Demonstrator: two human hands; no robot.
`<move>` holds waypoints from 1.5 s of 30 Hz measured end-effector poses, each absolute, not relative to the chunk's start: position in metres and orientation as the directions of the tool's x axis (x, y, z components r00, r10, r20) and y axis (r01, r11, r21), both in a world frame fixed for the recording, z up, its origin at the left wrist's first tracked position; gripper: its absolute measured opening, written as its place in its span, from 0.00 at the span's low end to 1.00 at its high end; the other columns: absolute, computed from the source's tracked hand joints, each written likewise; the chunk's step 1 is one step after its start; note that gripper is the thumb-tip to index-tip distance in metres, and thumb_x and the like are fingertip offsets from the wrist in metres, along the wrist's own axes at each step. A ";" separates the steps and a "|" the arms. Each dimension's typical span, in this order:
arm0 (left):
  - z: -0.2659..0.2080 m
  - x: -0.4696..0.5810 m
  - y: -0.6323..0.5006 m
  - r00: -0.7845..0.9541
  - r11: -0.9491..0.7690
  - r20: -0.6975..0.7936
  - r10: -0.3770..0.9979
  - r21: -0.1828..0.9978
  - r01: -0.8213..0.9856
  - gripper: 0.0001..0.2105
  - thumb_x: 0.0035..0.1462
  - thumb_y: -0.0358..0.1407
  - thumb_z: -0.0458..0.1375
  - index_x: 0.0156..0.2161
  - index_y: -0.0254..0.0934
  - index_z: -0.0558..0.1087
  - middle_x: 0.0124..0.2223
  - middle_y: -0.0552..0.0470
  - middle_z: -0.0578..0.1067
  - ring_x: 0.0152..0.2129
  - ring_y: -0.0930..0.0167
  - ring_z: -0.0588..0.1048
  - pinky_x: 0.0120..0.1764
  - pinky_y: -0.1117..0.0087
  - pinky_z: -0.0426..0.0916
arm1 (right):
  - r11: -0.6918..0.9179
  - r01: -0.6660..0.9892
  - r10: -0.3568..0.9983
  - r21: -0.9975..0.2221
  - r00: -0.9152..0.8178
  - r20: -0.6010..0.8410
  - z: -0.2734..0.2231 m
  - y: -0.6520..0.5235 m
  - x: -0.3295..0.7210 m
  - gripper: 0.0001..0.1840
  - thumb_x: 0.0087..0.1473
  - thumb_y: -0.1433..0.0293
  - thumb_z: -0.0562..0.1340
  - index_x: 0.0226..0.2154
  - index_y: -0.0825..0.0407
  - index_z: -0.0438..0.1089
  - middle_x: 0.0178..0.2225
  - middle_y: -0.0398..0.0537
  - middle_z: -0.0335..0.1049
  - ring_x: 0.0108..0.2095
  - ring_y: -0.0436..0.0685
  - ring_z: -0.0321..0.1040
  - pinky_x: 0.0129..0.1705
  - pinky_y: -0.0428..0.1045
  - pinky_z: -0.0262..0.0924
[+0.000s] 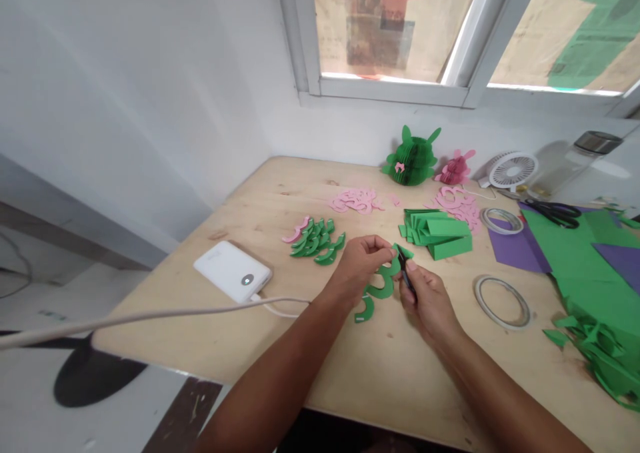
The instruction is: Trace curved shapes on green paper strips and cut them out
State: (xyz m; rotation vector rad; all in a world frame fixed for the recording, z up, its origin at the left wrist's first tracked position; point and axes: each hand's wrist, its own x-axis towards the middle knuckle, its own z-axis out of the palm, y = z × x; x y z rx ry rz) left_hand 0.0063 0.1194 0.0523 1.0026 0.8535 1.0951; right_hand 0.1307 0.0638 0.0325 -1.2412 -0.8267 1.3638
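Observation:
My left hand (367, 259) pinches a small piece of green paper (397, 251) between thumb and fingertips. In my right hand (427, 299) are small dark scissors (405, 269), their blades against the green paper. Just beneath both hands lie curved green cutouts (384, 283), one with a pale strip on it. To the left sits a pile of green curved pieces (315, 238) with a pink curved piece (297, 231) at its edge. Behind my hands rests a stack of folded green paper (440, 231).
A white power bank (233, 271) with a cable lies left. Pink cutouts (356, 199), a green paper figure (414, 159), a pink one (456, 168) and a fan (511, 171) stand behind. Right are tape rolls (502, 303), black scissors (554, 211), green sheets (585, 266) and scraps.

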 end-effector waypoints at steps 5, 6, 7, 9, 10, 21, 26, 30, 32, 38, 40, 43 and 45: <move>0.057 0.006 0.117 0.243 0.152 -0.080 0.967 0.943 -0.297 0.09 0.39 0.38 0.64 0.21 0.35 0.71 0.21 0.55 0.69 0.19 0.76 0.65 0.25 0.74 0.57 | -0.195 -0.249 0.969 -0.949 0.102 -0.226 0.031 0.064 0.131 0.30 0.44 0.42 0.65 0.25 0.54 0.69 0.11 0.32 0.50 0.13 0.42 0.39 0.16 0.43 0.31; 0.057 0.006 0.117 0.244 0.152 -0.079 0.967 0.943 -0.297 0.09 0.38 0.38 0.64 0.21 0.35 0.71 0.20 0.55 0.69 0.19 0.76 0.65 0.26 0.74 0.57 | -0.194 -0.246 0.969 -0.950 0.103 -0.224 0.031 0.064 0.131 0.30 0.44 0.42 0.65 0.25 0.54 0.69 0.11 0.32 0.50 0.13 0.42 0.39 0.16 0.43 0.31; 0.058 0.006 0.117 0.245 0.153 -0.080 0.966 0.942 -0.298 0.09 0.39 0.38 0.64 0.21 0.35 0.71 0.20 0.55 0.69 0.19 0.76 0.65 0.25 0.74 0.57 | -0.194 -0.244 0.969 -0.950 0.104 -0.224 0.031 0.064 0.131 0.30 0.44 0.42 0.66 0.25 0.54 0.69 0.11 0.32 0.50 0.13 0.42 0.39 0.16 0.43 0.31; 0.057 0.006 0.117 0.247 0.152 -0.077 0.966 0.941 -0.302 0.10 0.38 0.38 0.64 0.21 0.35 0.70 0.20 0.56 0.69 0.19 0.76 0.65 0.25 0.74 0.57 | -0.194 -0.245 0.968 -0.950 0.106 -0.226 0.031 0.064 0.131 0.30 0.43 0.42 0.66 0.24 0.54 0.69 0.11 0.32 0.50 0.13 0.42 0.39 0.16 0.43 0.31; 0.057 0.006 0.118 0.248 0.151 -0.075 0.966 0.941 -0.302 0.10 0.38 0.38 0.65 0.21 0.35 0.71 0.20 0.56 0.69 0.19 0.76 0.65 0.25 0.74 0.57 | -0.195 -0.245 0.968 -0.950 0.108 -0.226 0.031 0.064 0.131 0.30 0.43 0.42 0.66 0.24 0.54 0.69 0.11 0.32 0.50 0.13 0.42 0.39 0.16 0.44 0.31; 0.061 0.004 0.115 0.255 0.165 -0.093 0.963 0.947 -0.276 0.10 0.40 0.38 0.66 0.22 0.34 0.71 0.21 0.55 0.69 0.19 0.75 0.66 0.26 0.73 0.59 | -0.177 -0.190 0.971 -0.966 0.130 -0.203 0.033 0.064 0.131 0.30 0.43 0.42 0.66 0.24 0.54 0.69 0.11 0.33 0.50 0.13 0.43 0.40 0.16 0.44 0.32; 0.066 0.004 0.113 0.239 0.166 -0.096 0.966 0.942 -0.292 0.08 0.39 0.36 0.65 0.21 0.34 0.71 0.21 0.56 0.69 0.20 0.77 0.65 0.28 0.73 0.59 | -0.175 -0.173 0.972 -0.969 0.127 -0.198 0.034 0.064 0.131 0.30 0.43 0.42 0.65 0.24 0.54 0.69 0.11 0.33 0.50 0.13 0.43 0.40 0.16 0.44 0.33; 0.067 0.004 0.113 0.239 0.178 -0.107 0.965 0.938 -0.299 0.07 0.38 0.36 0.64 0.21 0.35 0.71 0.21 0.56 0.69 0.20 0.76 0.65 0.27 0.72 0.59 | -0.164 -0.174 0.973 -0.971 0.131 -0.188 0.034 0.065 0.131 0.30 0.43 0.41 0.65 0.24 0.54 0.69 0.11 0.33 0.50 0.13 0.44 0.40 0.16 0.44 0.33; 0.067 0.004 0.113 0.238 0.175 -0.106 0.965 0.940 -0.292 0.07 0.38 0.36 0.64 0.21 0.35 0.71 0.21 0.56 0.69 0.20 0.76 0.65 0.27 0.72 0.59 | -0.171 -0.180 0.972 -0.969 0.132 -0.196 0.034 0.065 0.130 0.31 0.42 0.41 0.65 0.24 0.54 0.69 0.11 0.33 0.50 0.13 0.44 0.39 0.16 0.45 0.32; 0.068 0.003 0.113 0.239 0.173 -0.106 0.965 0.944 -0.280 0.07 0.39 0.36 0.63 0.21 0.35 0.70 0.21 0.56 0.69 0.21 0.76 0.64 0.28 0.72 0.58 | -0.179 -0.173 0.969 -0.969 0.140 -0.204 0.035 0.064 0.131 0.32 0.41 0.41 0.66 0.23 0.54 0.70 0.10 0.33 0.50 0.13 0.44 0.40 0.16 0.44 0.33; 0.069 0.003 0.112 0.235 0.173 -0.108 0.966 0.945 -0.277 0.07 0.39 0.36 0.63 0.21 0.35 0.70 0.21 0.56 0.69 0.21 0.76 0.64 0.28 0.72 0.58 | -0.175 -0.166 0.969 -0.970 0.145 -0.199 0.035 0.064 0.131 0.31 0.41 0.41 0.66 0.23 0.54 0.70 0.10 0.33 0.50 0.13 0.44 0.40 0.16 0.44 0.33; 0.069 0.003 0.112 0.239 0.169 -0.102 0.966 0.944 -0.281 0.07 0.38 0.36 0.63 0.21 0.35 0.71 0.21 0.56 0.69 0.21 0.76 0.64 0.29 0.72 0.58 | -0.168 -0.158 0.970 -0.973 0.149 -0.191 0.034 0.064 0.131 0.31 0.42 0.41 0.65 0.23 0.54 0.70 0.10 0.33 0.50 0.13 0.44 0.40 0.16 0.44 0.33; 0.069 0.004 0.113 0.242 0.167 -0.098 0.965 0.944 -0.285 0.07 0.38 0.36 0.63 0.21 0.35 0.71 0.21 0.56 0.69 0.21 0.76 0.64 0.29 0.72 0.58 | -0.168 -0.154 0.970 -0.974 0.150 -0.191 0.034 0.064 0.131 0.31 0.43 0.41 0.65 0.23 0.54 0.70 0.10 0.33 0.50 0.13 0.44 0.40 0.16 0.44 0.33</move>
